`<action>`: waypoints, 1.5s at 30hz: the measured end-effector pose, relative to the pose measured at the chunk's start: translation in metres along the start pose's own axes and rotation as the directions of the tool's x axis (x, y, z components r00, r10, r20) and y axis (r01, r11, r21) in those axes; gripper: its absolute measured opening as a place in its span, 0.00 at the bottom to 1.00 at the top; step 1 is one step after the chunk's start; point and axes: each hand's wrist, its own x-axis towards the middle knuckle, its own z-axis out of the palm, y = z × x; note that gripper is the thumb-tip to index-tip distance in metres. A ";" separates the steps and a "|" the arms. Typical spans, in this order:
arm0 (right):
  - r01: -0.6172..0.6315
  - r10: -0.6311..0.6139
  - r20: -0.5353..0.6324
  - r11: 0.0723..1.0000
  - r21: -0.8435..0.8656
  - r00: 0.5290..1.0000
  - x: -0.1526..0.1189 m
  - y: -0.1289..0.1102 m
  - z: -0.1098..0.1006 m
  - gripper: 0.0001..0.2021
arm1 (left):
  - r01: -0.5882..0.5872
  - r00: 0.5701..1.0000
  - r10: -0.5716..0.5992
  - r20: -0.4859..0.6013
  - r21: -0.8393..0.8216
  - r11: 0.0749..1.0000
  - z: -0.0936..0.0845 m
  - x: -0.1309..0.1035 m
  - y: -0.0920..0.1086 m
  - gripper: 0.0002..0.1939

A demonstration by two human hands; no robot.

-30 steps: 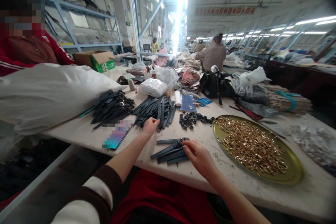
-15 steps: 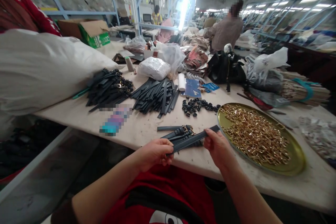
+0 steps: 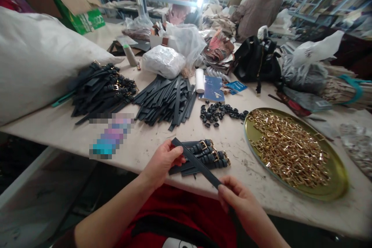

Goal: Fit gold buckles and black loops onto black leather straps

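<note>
Writing is scarce: the green side of the cardboard box at far left carries white letters too blurred to read, and the blue booklet mid-table shows only a small pale mark. Below the box a big white sack slumps over the left of the table, and beside it lies a heap of buckled black straps, then a blurred flat rectangle nearer the edge. Next comes a fan of plain black strips, with a white wrapped bundle behind it. The left hand pinches the upper end of a single dark strap between thumb and fingers, holding it just above the table's near edge; the strap slants down to the right hand, whose thumb and curled fingers close on its lower end. Under the strap, touching the table, rests a small stack of finished straps with gold buckles. Farther back sit loose black loops, and to the right a round brass tray heaped with gold buckles. A black bag stands behind, and a person in a brown top works beyond it.
</note>
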 end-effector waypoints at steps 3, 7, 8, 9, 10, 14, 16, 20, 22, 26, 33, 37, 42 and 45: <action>0.099 -0.093 -0.179 0.995 0.025 0.979 0.013 -0.012 -0.021 0.16 | 0.076 0.994 -0.091 0.056 0.218 0.973 -0.010 -0.009 0.009 0.12; 0.180 -0.208 -0.280 0.976 -0.120 0.937 0.022 -0.021 -0.021 0.16 | 0.206 0.823 -0.383 0.419 0.409 0.889 -0.007 -0.018 0.014 0.11; 0.191 -0.229 -0.252 0.967 -0.168 0.940 0.025 -0.023 -0.016 0.16 | 0.223 0.764 -0.419 0.491 0.408 0.885 -0.001 -0.019 0.013 0.11; 0.204 -0.244 -0.201 0.958 -0.201 0.949 0.029 -0.026 -0.012 0.17 | 0.240 0.724 -0.432 0.538 0.390 0.889 0.007 -0.018 0.011 0.11; 0.224 -0.259 -0.140 0.949 -0.223 0.956 0.034 -0.029 -0.009 0.17 | 0.262 0.711 -0.427 0.558 0.354 0.898 0.015 -0.016 0.009 0.10; 0.362 -0.441 -0.097 0.827 -0.429 0.892 0.075 -0.051 -0.021 0.17 | 0.340 0.808 -0.388 0.444 0.188 0.921 0.039 -0.001 0.004 0.06; 0.366 -0.586 -0.158 0.671 -0.645 0.795 0.106 -0.064 -0.040 0.16 | 0.382 0.845 -0.396 0.360 0.113 0.917 0.043 0.007 0.005 0.08; 0.313 -0.688 0.030 0.290 -0.905 0.725 0.161 -0.079 -0.065 0.12 | 0.434 0.861 -0.417 0.290 0.005 0.901 0.039 0.016 0.009 0.11; 0.307 -0.681 0.117 0.166 -0.937 0.723 0.174 -0.079 -0.067 0.11 | 0.431 0.872 -0.408 0.270 -0.027 0.902 0.036 0.018 0.010 0.11; 0.249 -0.661 0.153 0.053 -0.967 0.735 0.175 -0.074 -0.068 0.09 | 0.422 0.880 -0.400 0.256 -0.036 0.906 0.032 0.021 0.007 0.11; 0.281 -0.632 0.020 0.316 -0.906 0.774 0.166 -0.076 -0.077 0.07 | 0.332 0.911 -0.331 0.247 0.036 0.942 0.029 0.015 -0.001 0.13; 0.362 -0.564 -0.043 0.585 -0.726 0.825 0.133 -0.077 -0.066 0.12 | 0.145 0.941 -0.189 0.280 0.172 0.974 0.028 0.003 0.003 0.12; 0.304 -0.303 -0.022 0.947 0.108 0.953 0.068 -0.064 -0.029 0.14 | -0.068 0.957 -0.030 0.290 0.323 0.944 0.037 -0.009 0.004 0.12; 0.290 -0.293 -0.033 0.914 0.285 0.956 0.043 -0.054 -0.010 0.10 | -0.153 0.959 0.040 0.280 0.394 0.906 0.042 -0.017 0.000 0.12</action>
